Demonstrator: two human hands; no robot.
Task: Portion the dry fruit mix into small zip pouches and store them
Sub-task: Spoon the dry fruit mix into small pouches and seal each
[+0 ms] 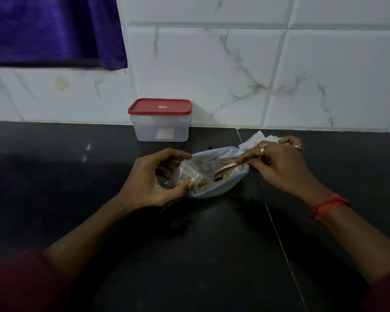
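A large clear zip bag (pixel 214 188) with a blue rim lies open on the dark counter (pixel 189 244), holding a little dry fruit mix (pixel 218 176). My left hand (pixel 151 179) pinches a small clear zip pouch (pixel 188 174) at the big bag's left mouth; a few pieces show inside the pouch. My right hand (pixel 279 163) grips the handle of a spoon (pixel 225 168) whose bowl sits inside the large bag among the fruit pieces.
A clear plastic box with a red lid (pixel 160 119) stands against the tiled wall behind the bag. Several spare small pouches (pixel 257 138) lie behind my right hand. A purple cloth (pixel 54 30) hangs at the upper left.
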